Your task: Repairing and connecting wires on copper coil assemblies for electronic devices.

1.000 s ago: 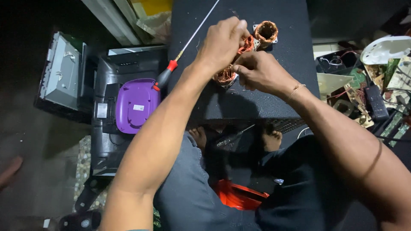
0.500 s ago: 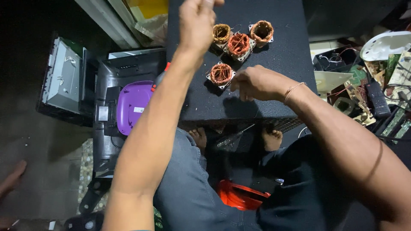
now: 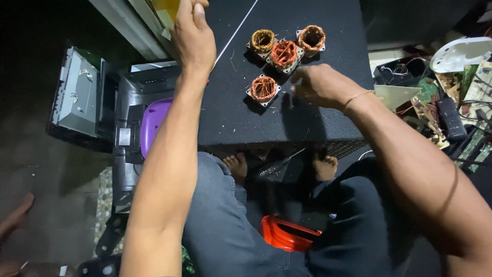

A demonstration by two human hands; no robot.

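Electronics repair workshop, informal. Evidence: four copper wire coils (image 3: pixel 264 88) on a black counter (image 3: pixel 328 123); scrap circuit boards (image 3: pixel 469 102) and a remote control (image 3: pixel 451 118) heaped at right; opened grey music players (image 3: pixel 77 95) at left; screwdriver (image 3: pixel 277 165) on the floor.

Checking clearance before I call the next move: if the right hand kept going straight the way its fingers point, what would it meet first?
The right hand points left across the black board; first in line looks to be the nearest copper coil, just ahead of its fingertips, though height is unclear.
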